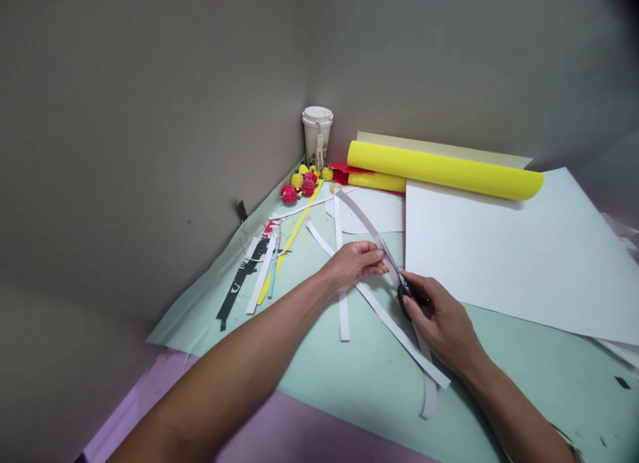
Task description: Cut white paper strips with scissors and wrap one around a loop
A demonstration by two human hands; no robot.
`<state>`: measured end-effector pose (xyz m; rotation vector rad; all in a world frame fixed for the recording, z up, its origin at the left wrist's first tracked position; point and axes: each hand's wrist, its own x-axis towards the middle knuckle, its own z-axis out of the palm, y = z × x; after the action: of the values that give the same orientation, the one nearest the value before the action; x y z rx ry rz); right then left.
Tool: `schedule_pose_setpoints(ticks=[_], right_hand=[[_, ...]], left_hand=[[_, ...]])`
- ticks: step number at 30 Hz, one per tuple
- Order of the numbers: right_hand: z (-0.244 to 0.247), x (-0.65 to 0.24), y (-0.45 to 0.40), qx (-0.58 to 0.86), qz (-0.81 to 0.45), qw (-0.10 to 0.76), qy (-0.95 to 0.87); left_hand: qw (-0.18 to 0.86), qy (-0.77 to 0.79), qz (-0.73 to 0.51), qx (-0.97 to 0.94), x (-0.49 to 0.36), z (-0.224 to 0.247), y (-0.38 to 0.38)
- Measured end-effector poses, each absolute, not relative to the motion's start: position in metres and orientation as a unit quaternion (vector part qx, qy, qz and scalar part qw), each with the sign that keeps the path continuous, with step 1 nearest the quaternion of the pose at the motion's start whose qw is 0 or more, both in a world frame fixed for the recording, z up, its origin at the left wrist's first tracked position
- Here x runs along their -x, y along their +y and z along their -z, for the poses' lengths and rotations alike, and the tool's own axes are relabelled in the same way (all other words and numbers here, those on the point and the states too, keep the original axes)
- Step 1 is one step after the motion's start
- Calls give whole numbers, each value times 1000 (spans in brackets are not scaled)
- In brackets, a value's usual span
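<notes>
A long white paper strip (pixel 360 217) curves from the back of the table down between my hands. My left hand (pixel 360 260) pinches it near the middle. Black-handled scissors (pixel 403 300) are held in my right hand (pixel 439 316), with the blades pointing up and left along the strip, close to my left fingertips. The strip's lower part passes under my right hand to its end near the front. Two more white strips lie crossed on the table: an upright one (pixel 344 316) and a diagonal one (pixel 394 328), partly under my left hand and wrist.
Large white sheets (pixel 509 257) lie at right beneath a yellow roll (pixel 444 170). A lidded white cup (pixel 317 134) stands in the back corner, behind red and yellow balls (pixel 308 185). Black scraps (pixel 239 280) and a yellow strip (pixel 287 250) lie at left on the green table cover (pixel 309 376).
</notes>
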<state>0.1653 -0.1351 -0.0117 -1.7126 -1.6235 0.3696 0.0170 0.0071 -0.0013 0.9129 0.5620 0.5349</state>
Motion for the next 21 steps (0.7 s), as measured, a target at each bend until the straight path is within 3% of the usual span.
schedule_pose_setpoints(ticks=[21], right_hand=[[11,-165,-135,671,-160,369,-623]], left_hand=[[832,262,-256,-416,-18,2,7]])
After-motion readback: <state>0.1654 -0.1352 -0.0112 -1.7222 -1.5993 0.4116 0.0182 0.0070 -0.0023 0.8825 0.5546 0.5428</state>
